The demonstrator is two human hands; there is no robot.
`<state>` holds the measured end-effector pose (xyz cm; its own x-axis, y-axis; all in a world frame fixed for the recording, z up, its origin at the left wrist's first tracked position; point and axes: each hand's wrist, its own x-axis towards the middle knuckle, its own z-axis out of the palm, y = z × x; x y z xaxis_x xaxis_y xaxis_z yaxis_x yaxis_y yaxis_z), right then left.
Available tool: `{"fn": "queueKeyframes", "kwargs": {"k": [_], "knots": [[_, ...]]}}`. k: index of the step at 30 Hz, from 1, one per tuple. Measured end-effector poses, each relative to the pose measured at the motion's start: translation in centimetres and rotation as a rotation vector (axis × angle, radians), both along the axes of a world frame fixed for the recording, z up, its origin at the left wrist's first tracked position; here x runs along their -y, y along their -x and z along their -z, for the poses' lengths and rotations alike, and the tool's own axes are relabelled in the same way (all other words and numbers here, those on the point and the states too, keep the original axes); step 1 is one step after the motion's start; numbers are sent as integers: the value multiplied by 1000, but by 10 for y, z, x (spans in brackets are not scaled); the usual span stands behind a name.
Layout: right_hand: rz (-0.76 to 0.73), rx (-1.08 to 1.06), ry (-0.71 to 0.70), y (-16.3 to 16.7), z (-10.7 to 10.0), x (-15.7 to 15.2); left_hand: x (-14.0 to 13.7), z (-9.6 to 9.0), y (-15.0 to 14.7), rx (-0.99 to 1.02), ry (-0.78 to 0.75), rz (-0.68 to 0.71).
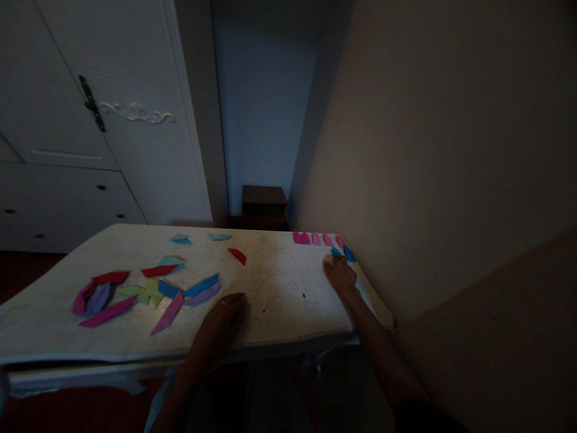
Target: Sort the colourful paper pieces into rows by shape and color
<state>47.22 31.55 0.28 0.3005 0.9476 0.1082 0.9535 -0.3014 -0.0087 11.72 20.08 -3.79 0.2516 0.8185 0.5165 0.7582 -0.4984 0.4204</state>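
Note:
My right hand (341,273) reaches to the far right corner of the white table (283,288). Its fingers are closed at a small blue folded paper piece (335,251), partly hidden by the fingertips. Another blue folded paper piece (349,254) lies just beside it, near the table's right edge. Beyond the hand, several pink folded paper pieces (316,239) stand in a row along the back edge. My left hand (229,310), with a ring on one finger, rests palm down near the front edge, fingers loosely extended and nothing visible in them.
Several folded paper pieces in purple, green, blue and magenta (108,311) lie scattered on the left. A red piece (237,256) and a light blue piece (219,237) lie farther back. A white cabinet (135,150) stands behind; a wall (428,150) borders the right side.

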Motion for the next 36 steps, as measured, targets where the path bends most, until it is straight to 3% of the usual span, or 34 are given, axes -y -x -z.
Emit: {"fn": "queueKeyframes", "kwargs": {"k": [16,22,27,32,36], "knots": [[-44,-58,-193,12,4,23,2,-1,-2,30,56,9],[-329,-150,-164,45,10,51,8,-5,-4,90,126,9],[-576,-347,-123,65,15,68,12,-8,-6,120,164,18],[-672,-482,-173,66,20,68,13,-13,-2,166,171,90],[-678,-571,-200,62,22,64,13,-19,5,360,188,105]]}}
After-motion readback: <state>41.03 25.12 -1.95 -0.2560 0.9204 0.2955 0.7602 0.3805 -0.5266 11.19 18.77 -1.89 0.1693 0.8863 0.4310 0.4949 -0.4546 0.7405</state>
